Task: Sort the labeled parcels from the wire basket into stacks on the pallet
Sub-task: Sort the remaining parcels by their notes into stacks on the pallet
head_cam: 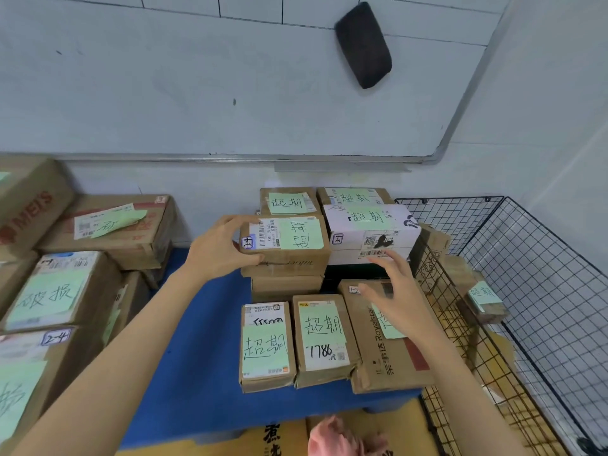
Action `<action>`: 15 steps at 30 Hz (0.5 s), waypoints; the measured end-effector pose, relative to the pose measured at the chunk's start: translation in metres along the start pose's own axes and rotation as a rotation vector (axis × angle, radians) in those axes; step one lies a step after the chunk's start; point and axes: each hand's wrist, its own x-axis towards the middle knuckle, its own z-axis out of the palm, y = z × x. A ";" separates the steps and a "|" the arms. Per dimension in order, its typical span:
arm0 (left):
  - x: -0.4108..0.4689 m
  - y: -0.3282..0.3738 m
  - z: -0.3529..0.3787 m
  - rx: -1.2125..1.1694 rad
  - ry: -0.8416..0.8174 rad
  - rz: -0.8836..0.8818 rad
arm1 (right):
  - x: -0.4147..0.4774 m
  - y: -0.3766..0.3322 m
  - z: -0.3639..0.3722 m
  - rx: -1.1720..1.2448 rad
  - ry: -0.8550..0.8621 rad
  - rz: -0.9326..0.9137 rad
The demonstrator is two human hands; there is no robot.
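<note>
while your left hand (223, 248) is curling its fingers and thumb around the left end of a brown parcel (292, 258), that parcel is sitting on top of a short stack of brown boxes on the blue pallet (197, 350). your right hand (394, 291) is hanging loose with fingers spread, gripping nothing. its fingertips are reaching close to the lower front of a white parcel (371, 232), though whether they are touching it cannot be told. the white parcel is lying just right of the one you are gripping, and both are carrying green notes. under your right palm a royalstar box (391, 363) is lying flat, with a parcel marked 1786 (324, 340) and a narrower parcel (266, 347) lying side by side to its left. right of your right hand the wire basket (543, 274) is standing, holding a small noted parcel (483, 301). well left of your left hand, stacked cartons (49, 291) are carrying green notes too.
</note>
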 end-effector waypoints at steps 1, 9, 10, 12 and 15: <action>0.003 0.002 0.001 0.005 -0.009 -0.001 | 0.000 0.000 0.000 0.001 0.003 -0.003; 0.006 0.003 0.005 0.018 -0.008 0.026 | -0.003 -0.002 0.002 -0.061 -0.006 0.036; 0.004 0.002 0.005 0.034 -0.004 0.031 | -0.003 -0.003 0.003 -0.072 -0.008 0.033; 0.000 0.002 0.004 0.075 0.017 0.051 | -0.001 -0.004 0.005 -0.077 -0.006 0.018; -0.006 0.006 0.003 0.151 0.069 0.088 | 0.004 -0.007 0.008 -0.092 -0.008 0.005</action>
